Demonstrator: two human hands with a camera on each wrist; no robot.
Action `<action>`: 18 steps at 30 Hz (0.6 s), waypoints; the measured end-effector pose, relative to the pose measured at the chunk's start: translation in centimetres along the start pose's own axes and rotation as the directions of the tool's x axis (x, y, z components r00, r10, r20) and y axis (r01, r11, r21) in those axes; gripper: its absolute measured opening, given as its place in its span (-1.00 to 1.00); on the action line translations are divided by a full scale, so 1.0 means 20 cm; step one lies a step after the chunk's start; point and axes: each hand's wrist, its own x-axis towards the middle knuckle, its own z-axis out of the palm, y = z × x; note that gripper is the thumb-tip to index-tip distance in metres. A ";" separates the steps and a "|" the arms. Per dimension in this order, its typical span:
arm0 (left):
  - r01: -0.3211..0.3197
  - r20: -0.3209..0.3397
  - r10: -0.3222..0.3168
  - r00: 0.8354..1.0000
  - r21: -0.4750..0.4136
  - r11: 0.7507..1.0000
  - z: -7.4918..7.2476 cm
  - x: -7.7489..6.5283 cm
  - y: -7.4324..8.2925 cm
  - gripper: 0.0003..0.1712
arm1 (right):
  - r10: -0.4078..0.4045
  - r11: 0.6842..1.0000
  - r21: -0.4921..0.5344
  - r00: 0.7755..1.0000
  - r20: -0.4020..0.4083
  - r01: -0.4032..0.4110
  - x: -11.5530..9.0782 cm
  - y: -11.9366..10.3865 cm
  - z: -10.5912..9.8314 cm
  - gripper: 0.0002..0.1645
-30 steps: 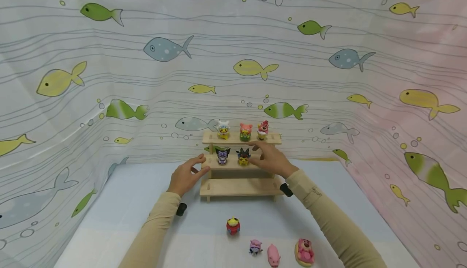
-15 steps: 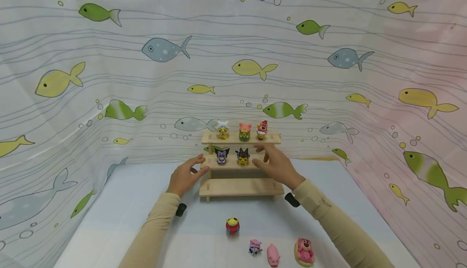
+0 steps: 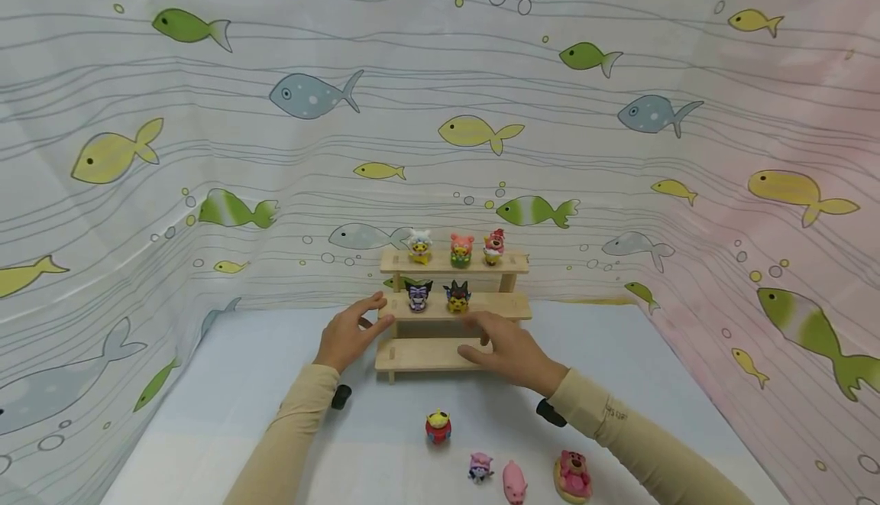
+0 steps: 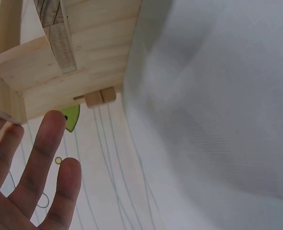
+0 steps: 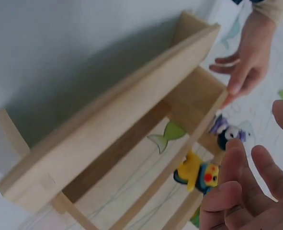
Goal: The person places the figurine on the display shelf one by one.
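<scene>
A three-tier wooden display stand [image 3: 426, 354] holds small toy figures. My left hand [image 3: 347, 335] rests its fingertips at the left end of the middle tier; in the left wrist view its fingers [image 4: 41, 149] are straight beside the wood. My right hand [image 3: 512, 348], holding nothing, hovers before the lower and middle tiers with fingers loosely bent. Just above its fingertips sits a yellow figure with a dark eared hood [image 3: 457, 298]. Left of that stands a purple and black figure [image 3: 417, 296]. Along the top tier are a white-hooded figure [image 3: 419, 247], a pink-hooded figure [image 3: 461, 250] and a pink bear figure [image 3: 493, 247].
On the table in front of the stand lie a red and yellow figure [image 3: 438, 427], a small purple figure [image 3: 480, 467], a pink pig [image 3: 514, 483] and a pink bear on a tan base [image 3: 574, 476]. A fish-printed curtain [image 3: 440, 184] encloses the back and sides.
My right hand has drawn away from the yellow figure on the middle tier, first to the right, then down in front of the lower tier. My left hand has stayed at the stand's left end.
</scene>
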 end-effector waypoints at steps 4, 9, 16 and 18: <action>0.009 0.007 -0.009 1.000 -0.001 1.000 0.00 0.00 0.00 -0.38 | -0.014 1.000 0.023 0.996 0.084 0.012 -0.04 -0.02 0.05 -0.46; -0.001 -0.006 0.001 1.000 -0.006 1.000 0.00 0.00 0.01 -0.39 | -0.032 0.999 0.040 0.985 0.167 0.026 -0.07 -0.05 0.09 -0.48; -0.007 -0.007 0.007 1.000 -0.007 1.000 0.00 0.00 0.01 -0.39 | -0.066 0.998 0.025 0.969 0.240 0.062 -0.10 -0.07 0.14 -0.45; -0.001 -0.006 0.001 1.000 -0.010 1.000 0.00 0.00 0.00 -0.39 | -0.079 0.997 0.024 0.964 0.253 0.075 -0.10 -0.08 0.15 -0.45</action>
